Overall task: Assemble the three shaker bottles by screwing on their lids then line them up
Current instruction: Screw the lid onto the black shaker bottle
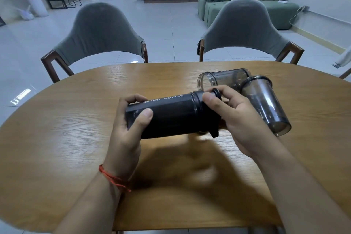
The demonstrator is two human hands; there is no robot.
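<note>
Over the table (57,138), held clear of the wood near centre: dark bottle (167,116) lying on its side, lettered face up, base toward 9 o'clock, mouth toward 3. Left hand (127,125) wraps the base end, thumb across the front. Right hand (233,118) closes round the lid (203,108), thumb on its rim, fingers behind the cap. Lid sits square on the mouth; how far it is threaded cannot be told.

At 2 o'clock from the hands, two smoky bottles without lids: one on its side (222,79), open mouth facing 9; another (266,104) just beside it, tipped over, base toward 5. No spare lids visible.

Step in hand, by my reading: screwing on the first of three lids. Next calls for twisting until snug, standing this bottle upright, then finding a lid for the clear pair
</note>
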